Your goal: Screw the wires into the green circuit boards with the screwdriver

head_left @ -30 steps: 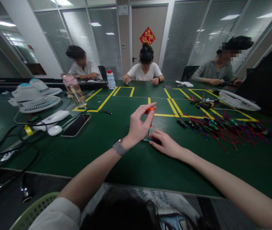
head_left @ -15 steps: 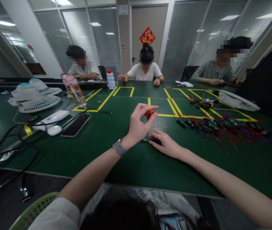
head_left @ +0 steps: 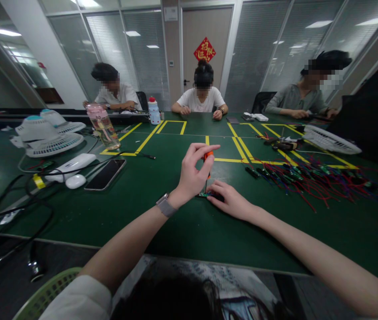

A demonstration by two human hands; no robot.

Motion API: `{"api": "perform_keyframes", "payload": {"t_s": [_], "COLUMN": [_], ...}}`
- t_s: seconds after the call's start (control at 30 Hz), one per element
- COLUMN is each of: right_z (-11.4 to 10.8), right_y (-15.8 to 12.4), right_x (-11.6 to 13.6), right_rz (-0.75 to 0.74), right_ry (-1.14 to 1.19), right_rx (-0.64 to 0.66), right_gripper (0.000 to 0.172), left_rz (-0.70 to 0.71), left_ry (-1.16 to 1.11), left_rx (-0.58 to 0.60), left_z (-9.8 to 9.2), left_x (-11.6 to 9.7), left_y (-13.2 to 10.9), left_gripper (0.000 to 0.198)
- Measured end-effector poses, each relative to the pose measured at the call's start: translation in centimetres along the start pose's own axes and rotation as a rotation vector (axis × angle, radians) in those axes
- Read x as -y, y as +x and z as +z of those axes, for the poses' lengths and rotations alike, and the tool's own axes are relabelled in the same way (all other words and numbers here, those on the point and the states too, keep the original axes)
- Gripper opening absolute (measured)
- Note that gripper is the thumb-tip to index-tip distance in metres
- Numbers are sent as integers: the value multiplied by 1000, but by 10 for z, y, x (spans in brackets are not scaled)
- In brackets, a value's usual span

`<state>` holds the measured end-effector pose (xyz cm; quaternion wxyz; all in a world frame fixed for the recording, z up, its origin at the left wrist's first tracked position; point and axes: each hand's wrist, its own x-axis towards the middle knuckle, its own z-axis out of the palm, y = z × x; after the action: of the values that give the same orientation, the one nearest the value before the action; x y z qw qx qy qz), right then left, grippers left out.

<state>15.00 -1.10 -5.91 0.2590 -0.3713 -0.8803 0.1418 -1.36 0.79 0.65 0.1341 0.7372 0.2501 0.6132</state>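
My left hand, a watch on its wrist, is closed around the orange handle of a screwdriver. The screwdriver stands nearly upright, its thin shaft reaching down to a small green circuit board on the table. Whether the tip sits in a screw is too small to tell. Low on the table, my right hand grips the board's right end between thumb and fingers. A dark part beneath those fingers is mostly hidden.
Many small boards with red and blue wires lie to the right. On the left are a phone, a white mouse-like case, cables, white fans and a pink-lided bottle. Several people sit across the green table.
My left thumb and fingers have shifted slightly around the screwdriver handle, showing more of its lower part. My right hand stays put. Opposite, a person's hand has moved inward.
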Motion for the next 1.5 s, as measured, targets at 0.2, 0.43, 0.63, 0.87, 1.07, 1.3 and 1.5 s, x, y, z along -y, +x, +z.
{"api": "perform_keyframes", "payload": {"t_s": [0.2, 0.43, 0.63, 0.87, 1.07, 1.3, 1.5], "right_z": [0, 0, -1, -1, -2, -2, -1], "right_y": [-1, 0, 0, 0, 0, 0, 0], "right_x": [-1, 0, 1, 1, 3, 2, 0], "right_rz": [2, -6, -2, 4, 5, -4, -5], "right_ry": [-5, 0, -3, 5, 8, 6, -3], "right_rx": [2, -4, -2, 3, 1, -8, 0], "right_gripper": [11, 10, 10, 10, 11, 10, 10], "left_rz": [-43, -15, -52, -48, -44, -44, -83], "left_ry": [-57, -42, -76, -81, -18, -30, -105], "left_rx": [-8, 8, 12, 49, 4, 46, 53], "left_z": [2, 1, 1, 0, 0, 0, 2], "left_x": [0, 1, 1, 0, 0, 1, 3], "left_y": [0, 0, -1, 0, 0, -1, -1], "left_gripper": [25, 24, 24, 29, 22, 27, 27]}}
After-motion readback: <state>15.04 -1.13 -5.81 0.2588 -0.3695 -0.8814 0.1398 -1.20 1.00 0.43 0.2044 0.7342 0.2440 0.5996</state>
